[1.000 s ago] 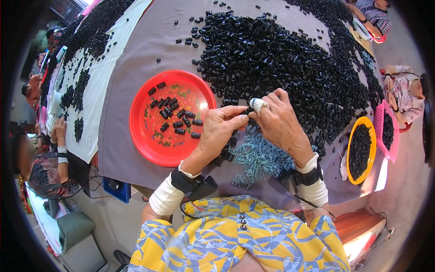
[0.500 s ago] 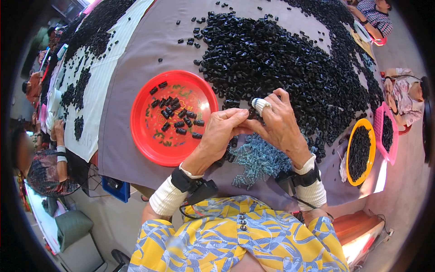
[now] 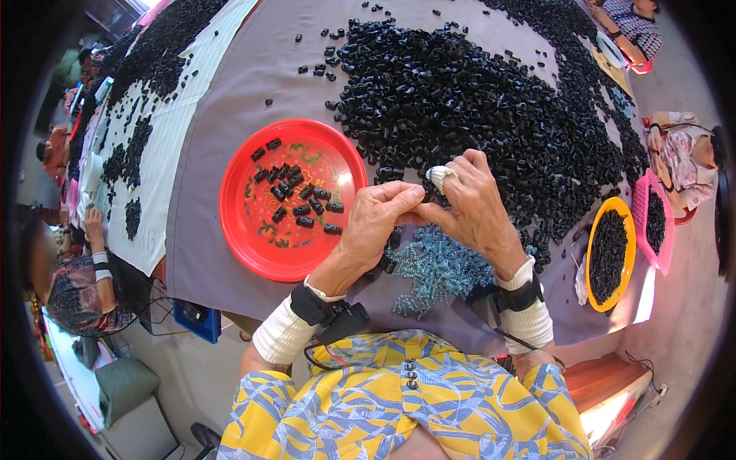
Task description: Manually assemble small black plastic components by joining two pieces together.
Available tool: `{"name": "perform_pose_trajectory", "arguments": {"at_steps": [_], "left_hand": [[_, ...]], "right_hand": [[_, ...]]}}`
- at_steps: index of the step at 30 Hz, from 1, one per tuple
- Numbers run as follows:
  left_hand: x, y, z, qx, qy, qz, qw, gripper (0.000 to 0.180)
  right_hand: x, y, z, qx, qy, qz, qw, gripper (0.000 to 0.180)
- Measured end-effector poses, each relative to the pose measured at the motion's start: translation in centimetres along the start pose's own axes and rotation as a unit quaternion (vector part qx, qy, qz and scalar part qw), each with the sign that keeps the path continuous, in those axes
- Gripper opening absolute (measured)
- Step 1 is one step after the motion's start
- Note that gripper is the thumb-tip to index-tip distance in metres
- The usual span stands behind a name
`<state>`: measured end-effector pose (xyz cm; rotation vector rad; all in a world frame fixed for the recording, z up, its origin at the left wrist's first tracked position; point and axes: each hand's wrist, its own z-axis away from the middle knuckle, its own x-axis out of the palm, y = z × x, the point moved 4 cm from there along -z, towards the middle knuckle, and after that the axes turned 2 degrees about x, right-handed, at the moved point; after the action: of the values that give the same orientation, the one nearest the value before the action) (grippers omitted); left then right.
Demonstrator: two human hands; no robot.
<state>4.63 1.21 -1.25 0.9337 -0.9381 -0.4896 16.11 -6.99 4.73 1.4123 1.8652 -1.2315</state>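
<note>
- On the grey cloth-covered table [image 3: 230, 192], just below the big heap of small black plastic pieces [image 3: 460, 100], the left hand [image 3: 379, 226] and the right hand [image 3: 475, 211] met fingertip to fingertip.
- Their fingers were pinched together around something small at the meeting point; whether it was a black piece or a spring could not be told, as the fingers hid it.
- The right forefinger wore a white wrap [image 3: 441, 176].
- Beneath the hands lay a pile of small silvery-blue metal springs [image 3: 437, 268], touching the heap's near edge.
- Left of the hands sat a round red plastic tray [image 3: 245, 230] holding a scatter of black pieces.
- Judged from this, joining went best with both wrists steady over the spring pile, the part held square, and the tray kept within easy reach.
</note>
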Motion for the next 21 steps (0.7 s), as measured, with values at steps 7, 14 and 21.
{"name": "perform_pose_trajectory", "arguments": {"at_steps": [7, 14, 21], "left_hand": [[-0.3, 0.4, 0.3, -0.027, 0.024, 0.011, 0.999, 0.031], [-0.3, -0.3, 0.1, -0.032, 0.013, 0.029, 0.999, 0.039], [0.6, -0.2, 0.7, -0.040, 0.005, 0.020, 0.999, 0.030]], "right_hand": [[0.3, 0.4, 0.4, -0.010, 0.038, -0.027, 0.999, 0.030], [0.1, 0.7, 0.6, -0.022, 0.039, -0.046, 0.998, 0.028], [0.7, 0.4, 0.9, -0.040, 0.042, -0.072, 0.996, 0.026]]}}
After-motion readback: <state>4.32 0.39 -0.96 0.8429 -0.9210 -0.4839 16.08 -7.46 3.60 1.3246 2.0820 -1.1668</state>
